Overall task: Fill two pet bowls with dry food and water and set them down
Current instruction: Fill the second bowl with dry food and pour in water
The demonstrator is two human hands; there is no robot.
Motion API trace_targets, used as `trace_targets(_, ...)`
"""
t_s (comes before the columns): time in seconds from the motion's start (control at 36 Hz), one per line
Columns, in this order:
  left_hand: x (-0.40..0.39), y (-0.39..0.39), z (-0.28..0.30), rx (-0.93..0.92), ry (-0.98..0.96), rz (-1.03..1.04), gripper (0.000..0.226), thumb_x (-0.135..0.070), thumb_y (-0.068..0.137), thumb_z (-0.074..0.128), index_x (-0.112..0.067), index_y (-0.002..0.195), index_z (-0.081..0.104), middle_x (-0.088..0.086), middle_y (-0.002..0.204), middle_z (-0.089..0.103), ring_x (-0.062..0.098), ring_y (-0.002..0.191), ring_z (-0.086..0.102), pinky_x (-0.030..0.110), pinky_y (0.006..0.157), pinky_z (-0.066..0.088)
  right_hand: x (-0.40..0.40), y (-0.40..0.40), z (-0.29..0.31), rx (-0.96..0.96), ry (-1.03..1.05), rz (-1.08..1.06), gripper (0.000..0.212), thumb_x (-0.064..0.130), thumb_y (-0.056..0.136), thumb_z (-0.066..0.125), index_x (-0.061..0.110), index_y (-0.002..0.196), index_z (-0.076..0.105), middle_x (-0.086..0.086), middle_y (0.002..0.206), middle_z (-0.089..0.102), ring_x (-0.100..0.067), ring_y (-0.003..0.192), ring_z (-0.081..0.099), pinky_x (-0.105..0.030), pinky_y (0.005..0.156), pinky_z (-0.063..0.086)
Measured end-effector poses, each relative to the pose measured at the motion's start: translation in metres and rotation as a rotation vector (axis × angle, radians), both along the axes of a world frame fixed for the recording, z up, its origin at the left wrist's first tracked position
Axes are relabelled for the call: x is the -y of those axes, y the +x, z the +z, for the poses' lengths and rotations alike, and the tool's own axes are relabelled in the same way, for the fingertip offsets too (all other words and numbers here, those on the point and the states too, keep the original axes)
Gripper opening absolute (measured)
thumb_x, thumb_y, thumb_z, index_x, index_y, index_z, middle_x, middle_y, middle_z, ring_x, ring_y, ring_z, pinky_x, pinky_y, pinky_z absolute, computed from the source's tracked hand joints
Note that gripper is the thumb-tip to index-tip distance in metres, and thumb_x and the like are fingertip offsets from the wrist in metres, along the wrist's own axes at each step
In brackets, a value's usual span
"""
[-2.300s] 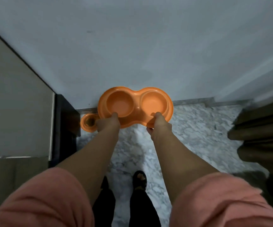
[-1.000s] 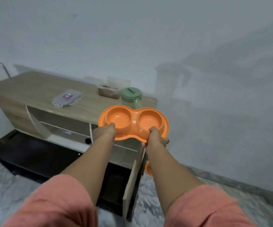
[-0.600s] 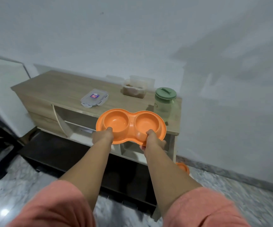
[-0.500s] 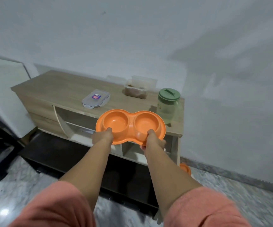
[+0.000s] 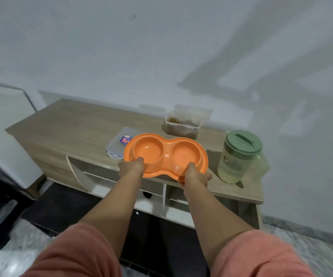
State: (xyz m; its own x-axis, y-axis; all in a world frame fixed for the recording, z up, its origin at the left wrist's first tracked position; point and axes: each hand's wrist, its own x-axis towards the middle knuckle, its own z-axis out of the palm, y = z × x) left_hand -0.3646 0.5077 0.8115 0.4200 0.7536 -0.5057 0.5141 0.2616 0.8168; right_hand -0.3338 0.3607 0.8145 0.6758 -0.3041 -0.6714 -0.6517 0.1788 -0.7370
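Fingers: your left hand [image 5: 131,169] and right hand [image 5: 195,177] grip the bowl [image 5: 165,154] rim
Done: nothing; both cups empty
Left: food [image 5: 181,124]; water from jug [image 5: 239,156]; setting down

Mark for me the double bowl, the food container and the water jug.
orange double bowl [image 5: 166,154], head view, on the ridge between its two wells.
open food container [image 5: 183,129], head view, on its front wall.
green-lidded water jug [image 5: 235,166], head view, on its clear body below the lid.

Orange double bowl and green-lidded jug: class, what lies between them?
Head view: only bare cabinet top separates the orange double bowl from the green-lidded jug.
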Motion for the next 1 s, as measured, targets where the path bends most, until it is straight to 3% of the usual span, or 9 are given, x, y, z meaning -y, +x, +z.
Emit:
trace_targets(0.17, -0.030, 0.045, -0.017, -0.055, -0.029, -0.118, 0.064, -0.038, 0.073, 0.067, -0.007, 0.127, 0.050, 0.018, 0.118, 0.062, 0.039, 0.104, 0.062, 0.047, 0.090, 0.054, -0.021, 0.039, -0.007, -0.017, -0.054, -0.077, 0.061, 0.030, 0.086, 0.061, 0.021, 0.138, 0.030, -0.021, 0.123, 0.050, -0.030, 0.066, 0.049, -0.046, 0.075, 0.059)
trace_targets(0.28, -0.053, 0.085, -0.061, -0.093, -0.014, -0.176, 0.072, -0.045, 0.059, 0.067, -0.015, 0.124, 0.053, 0.016, 0.112, 0.064, 0.038, 0.097, 0.064, 0.049, 0.085, 0.055, -0.027, 0.052, -0.013, -0.064, -0.120, -0.107, 0.064, 0.030, 0.084, 0.062, 0.020, 0.139, 0.031, -0.019, 0.130, 0.045, -0.031, 0.073, 0.047, -0.043, 0.069, 0.059)
trace_targets(0.33, -0.054, 0.092, -0.056, -0.108, -0.002, -0.214, 0.078, -0.048, 0.054, 0.066, -0.019, 0.125, 0.054, 0.014, 0.112, 0.063, 0.037, 0.095, 0.064, 0.049, 0.082, 0.056, -0.031, 0.057, -0.017, -0.096, -0.139, -0.141, 0.064, 0.029, 0.084, 0.063, 0.019, 0.139, 0.033, -0.019, 0.130, 0.044, -0.032, 0.076, 0.046, -0.043, 0.069, 0.058)
trace_targets(0.44, -0.054, 0.090, -0.033, -0.130, 0.004, -0.298, 0.068, -0.040, 0.075, 0.070, -0.012, 0.132, 0.046, 0.017, 0.120, 0.060, 0.037, 0.107, 0.060, 0.047, 0.092, 0.053, -0.040, 0.066, -0.029, -0.124, -0.154, -0.194, 0.061, 0.029, 0.083, 0.062, 0.016, 0.136, 0.036, -0.019, 0.130, 0.043, -0.034, 0.081, 0.046, -0.048, 0.079, 0.057)
trace_targets(0.61, -0.062, 0.099, -0.052, -0.195, 0.044, -0.394, 0.065, -0.046, 0.072, 0.068, -0.011, 0.125, 0.054, 0.016, 0.111, 0.065, 0.035, 0.098, 0.065, 0.045, 0.090, 0.054, -0.045, 0.069, -0.041, -0.142, -0.201, -0.199, 0.062, 0.038, 0.080, 0.064, 0.014, 0.133, 0.043, -0.017, 0.128, 0.048, -0.037, 0.096, 0.058, -0.049, 0.085, 0.055)
trace_targets(0.72, -0.060, 0.098, -0.056, -0.216, 0.035, -0.409, 0.058, -0.041, 0.078, 0.068, -0.006, 0.123, 0.055, 0.016, 0.113, 0.065, 0.033, 0.099, 0.064, 0.036, 0.082, 0.053, -0.042, 0.075, -0.049, -0.146, -0.249, -0.157, 0.065, 0.042, 0.077, 0.063, 0.013, 0.133, 0.044, -0.017, 0.129, 0.048, -0.038, 0.101, 0.058, -0.048, 0.088, 0.054)
trace_targets(0.89, -0.060, 0.092, -0.067, -0.274, 0.072, -0.442, 0.053, -0.042, 0.077, 0.068, -0.007, 0.116, 0.059, 0.012, 0.099, 0.063, 0.031, 0.088, 0.061, 0.036, 0.076, 0.049, -0.036, 0.074, -0.051, -0.147, -0.329, -0.089, 0.063, 0.044, 0.079, 0.062, 0.010, 0.131, 0.048, -0.018, 0.127, 0.052, -0.036, 0.094, 0.063, -0.046, 0.086, 0.055)
trace_targets(1.0, -0.057, 0.090, -0.076, -0.269, 0.087, -0.446, 0.056, -0.042, 0.080, 0.068, -0.009, 0.123, 0.055, 0.014, 0.111, 0.064, 0.033, 0.098, 0.062, 0.038, 0.079, 0.048, -0.030, 0.070, -0.056, -0.176, -0.357, -0.033, 0.061, 0.046, 0.082, 0.061, 0.009, 0.129, 0.049, -0.017, 0.126, 0.053, -0.031, 0.092, 0.062, -0.038, 0.072, 0.051)
